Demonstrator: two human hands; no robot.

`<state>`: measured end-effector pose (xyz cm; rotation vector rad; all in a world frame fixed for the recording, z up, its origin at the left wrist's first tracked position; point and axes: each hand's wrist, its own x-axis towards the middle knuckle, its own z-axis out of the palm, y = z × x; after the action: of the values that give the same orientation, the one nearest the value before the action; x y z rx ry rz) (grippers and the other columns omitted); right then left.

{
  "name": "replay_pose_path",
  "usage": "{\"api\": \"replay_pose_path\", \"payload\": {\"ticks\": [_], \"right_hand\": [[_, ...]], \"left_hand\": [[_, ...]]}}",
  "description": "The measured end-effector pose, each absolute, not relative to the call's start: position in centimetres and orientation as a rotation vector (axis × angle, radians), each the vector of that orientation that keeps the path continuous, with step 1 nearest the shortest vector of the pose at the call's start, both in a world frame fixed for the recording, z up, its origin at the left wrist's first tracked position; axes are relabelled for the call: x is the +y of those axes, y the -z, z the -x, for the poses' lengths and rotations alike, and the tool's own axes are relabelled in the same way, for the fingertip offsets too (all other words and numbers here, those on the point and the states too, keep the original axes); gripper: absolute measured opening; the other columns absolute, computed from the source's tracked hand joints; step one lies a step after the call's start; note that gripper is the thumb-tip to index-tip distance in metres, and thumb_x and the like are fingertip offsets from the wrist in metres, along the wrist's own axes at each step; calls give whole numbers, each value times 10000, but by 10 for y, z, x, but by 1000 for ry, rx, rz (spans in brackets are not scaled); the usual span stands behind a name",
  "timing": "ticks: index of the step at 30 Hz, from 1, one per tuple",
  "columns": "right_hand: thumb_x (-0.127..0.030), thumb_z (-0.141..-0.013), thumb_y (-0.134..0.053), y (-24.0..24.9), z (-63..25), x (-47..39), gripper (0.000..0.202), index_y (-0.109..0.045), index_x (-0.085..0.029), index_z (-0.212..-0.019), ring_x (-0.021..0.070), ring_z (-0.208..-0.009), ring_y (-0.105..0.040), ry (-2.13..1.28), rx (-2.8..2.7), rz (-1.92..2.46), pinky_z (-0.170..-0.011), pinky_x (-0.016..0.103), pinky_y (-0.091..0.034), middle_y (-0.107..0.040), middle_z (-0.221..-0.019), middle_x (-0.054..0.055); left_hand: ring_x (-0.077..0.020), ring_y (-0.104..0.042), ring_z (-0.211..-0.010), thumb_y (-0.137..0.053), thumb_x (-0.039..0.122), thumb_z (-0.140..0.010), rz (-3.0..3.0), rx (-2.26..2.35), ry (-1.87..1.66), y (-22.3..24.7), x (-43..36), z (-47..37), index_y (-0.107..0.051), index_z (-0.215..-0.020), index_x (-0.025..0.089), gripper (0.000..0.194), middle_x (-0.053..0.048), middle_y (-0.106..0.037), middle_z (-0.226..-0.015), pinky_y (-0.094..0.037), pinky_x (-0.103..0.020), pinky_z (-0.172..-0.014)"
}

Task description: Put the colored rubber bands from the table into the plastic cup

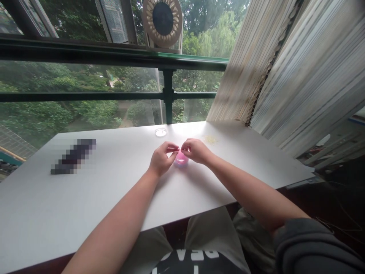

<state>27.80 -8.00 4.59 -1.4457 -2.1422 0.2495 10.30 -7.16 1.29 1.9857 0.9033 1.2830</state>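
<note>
A small round pink container (pixel 181 160) stands on the white table (pixel 119 194), with a pink mass showing inside its clear wall. Over its left rim is my left hand (pixel 164 158), thumb and fingers pinched together. My right hand (pixel 196 150) is pinched just above the right side of the same container, its fingertips close to those of the left. Whatever sits between the fingertips is too small to make out. A clear round lid or shallow dish (pixel 161 132) lies farther back. Beyond my right hand is a loose scatter of thin yellowish strands (pixel 210 140).
At the left of the table lies a dark, pixelated object (pixel 74 156). A round fan-like device (pixel 162 23) stands behind the green railing (pixel 114 55). Pale strip curtains (pixel 245 64) hang along the right back. The table's front edge is close to my lap.
</note>
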Motion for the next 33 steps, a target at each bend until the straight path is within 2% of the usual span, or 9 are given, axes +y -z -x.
{"api": "replay_pose_path", "payload": {"ticks": [6,12,17,21,24,28,33], "right_hand": [[-207,-762,-591,-51,-286,-81,146,-731,-177,-791,120,-655,-513,-212,-2256,1545,-639,230,-372,-614,-753,37],[-77,-776,-495,-58,-299,-86,274,-731,-177,-871,119,-697,-535,-303,-2350,1491,-669,218,-399,-628,-826,44],[1,-768,-422,-58,-312,-89,385,-724,-198,-902,126,-740,-554,-329,-2392,1396,-699,234,-426,-623,-901,47],[61,-731,-404,-50,-318,-95,489,-703,-221,-996,150,-835,-574,-248,-2451,1300,-732,259,-439,-626,-961,53],[-17,-773,-497,-42,-319,-100,373,-697,-225,-1010,162,-823,-574,-182,-2476,1188,-715,275,-445,-626,-926,61],[-175,-840,-555,-30,-321,-105,211,-702,-225,-982,143,-710,-555,-125,-2400,1033,-651,268,-442,-616,-807,56],[-171,-853,-540,-17,-323,-107,199,-696,-234,-959,129,-677,-542,-44,-2294,924,-618,258,-435,-598,-754,39]], "left_hand": [[-187,-682,-828,-636,256,-758,-2046,929,-1310,-12,-71,-104,-583,-907,181,175,-48,-693,-861,-553,-324,-796],[-167,-670,-798,-565,212,-793,-2317,960,-1278,-15,-76,-100,-589,-872,193,85,-28,-692,-848,-539,-294,-756],[-160,-675,-860,-451,38,-737,-2408,920,-1176,-19,-81,-94,-570,-972,204,312,-17,-687,-947,-537,-288,-777],[-165,-676,-897,-418,-14,-676,-2429,870,-1112,-19,-82,-93,-539,-1045,210,448,-20,-666,-1019,-540,-296,-780],[-168,-675,-906,-431,-8,-682,-2453,821,-1099,-17,-83,-94,-530,-1069,211,455,-28,-656,-1033,-543,-291,-765],[-171,-673,-908,-491,56,-744,-2483,718,-1094,-17,-84,-94,-537,-1068,202,359,-43,-661,-1017,-542,-291,-768],[-178,-674,-910,-527,99,-761,-2472,593,-1045,-22,-90,-93,-535,-1118,203,372,-59,-655,-1043,-543,-301,-775]]}}
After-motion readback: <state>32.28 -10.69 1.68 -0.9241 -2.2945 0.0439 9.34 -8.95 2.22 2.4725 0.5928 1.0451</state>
